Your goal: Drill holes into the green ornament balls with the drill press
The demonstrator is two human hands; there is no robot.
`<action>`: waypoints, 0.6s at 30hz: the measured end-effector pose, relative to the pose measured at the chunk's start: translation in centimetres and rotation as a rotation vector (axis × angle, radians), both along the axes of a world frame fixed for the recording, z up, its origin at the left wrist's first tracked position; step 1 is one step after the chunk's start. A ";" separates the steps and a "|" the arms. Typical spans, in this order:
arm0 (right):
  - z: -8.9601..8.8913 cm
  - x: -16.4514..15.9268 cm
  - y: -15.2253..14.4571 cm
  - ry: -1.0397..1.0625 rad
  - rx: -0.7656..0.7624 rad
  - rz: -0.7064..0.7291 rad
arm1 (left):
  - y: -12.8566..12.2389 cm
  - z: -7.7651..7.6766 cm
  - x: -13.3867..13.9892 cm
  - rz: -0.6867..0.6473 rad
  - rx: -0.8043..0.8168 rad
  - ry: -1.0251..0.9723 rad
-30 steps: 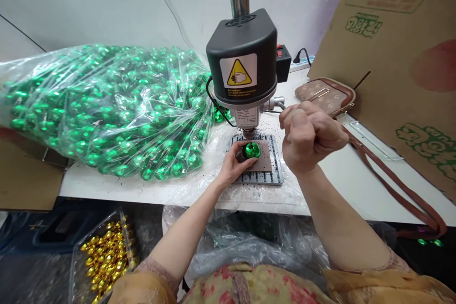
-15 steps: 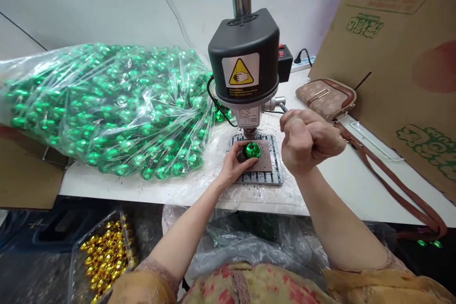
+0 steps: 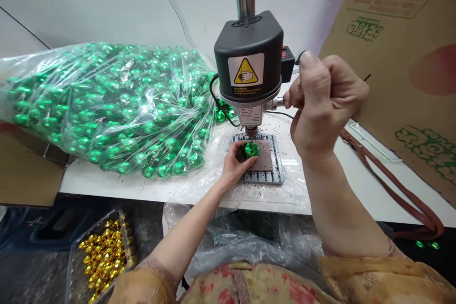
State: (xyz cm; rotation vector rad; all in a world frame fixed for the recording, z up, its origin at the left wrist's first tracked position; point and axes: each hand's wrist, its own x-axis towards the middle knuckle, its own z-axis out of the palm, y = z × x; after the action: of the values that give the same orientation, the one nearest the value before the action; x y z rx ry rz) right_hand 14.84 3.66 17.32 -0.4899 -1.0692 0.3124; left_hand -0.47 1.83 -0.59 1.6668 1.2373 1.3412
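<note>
My left hand (image 3: 237, 164) pinches a shiny green faceted bead (image 3: 252, 150) between thumb and fingers. The bead rests on a small brown board (image 3: 264, 159), which lies on the slotted metal base (image 3: 278, 171) of a bench drill press (image 3: 249, 61). Right above the bead are the chuck and thin bit, the tip at or very near its top; I cannot tell whether it touches. My right hand (image 3: 320, 99) is closed in a fist around the feed lever, right of the drill head. Most of the lever is hidden by the fingers.
A large clear bag of green beads (image 3: 117, 109) lies left on the white table. Below it stands a clear bin of gold beads (image 3: 107, 256). On the right are a brown strap (image 3: 388, 180) and a cardboard box (image 3: 399, 76). Dark shavings are scattered around the base.
My right hand has moved up with the lever, and the drill chuck has risen from the bead. My left hand still holds the bead in about the same spot.
</note>
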 end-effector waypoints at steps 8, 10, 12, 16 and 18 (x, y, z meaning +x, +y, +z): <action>0.0 0.2 0.3 0.000 0.013 0.010 | -10.4 0.6 -2.8 -0.319 0.410 0.425; -0.1 0.2 0.3 0.002 0.003 0.017 | -13.2 0.1 -4.0 -0.445 0.523 0.668; -0.1 0.2 0.3 0.010 0.008 0.021 | -14.9 -0.3 -5.1 -0.508 0.590 0.861; -0.2 0.1 0.2 0.030 0.016 0.011 | -12.8 0.3 -6.9 -0.342 0.671 0.846; -0.3 0.1 0.1 0.020 0.018 -0.008 | -8.5 1.3 -7.7 -0.168 0.675 0.750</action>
State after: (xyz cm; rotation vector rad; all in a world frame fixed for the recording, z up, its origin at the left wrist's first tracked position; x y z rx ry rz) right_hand 14.90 3.78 17.05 -0.4738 -1.0500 0.2995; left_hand -8.13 -6.68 0.76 2.8630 1.0169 1.1162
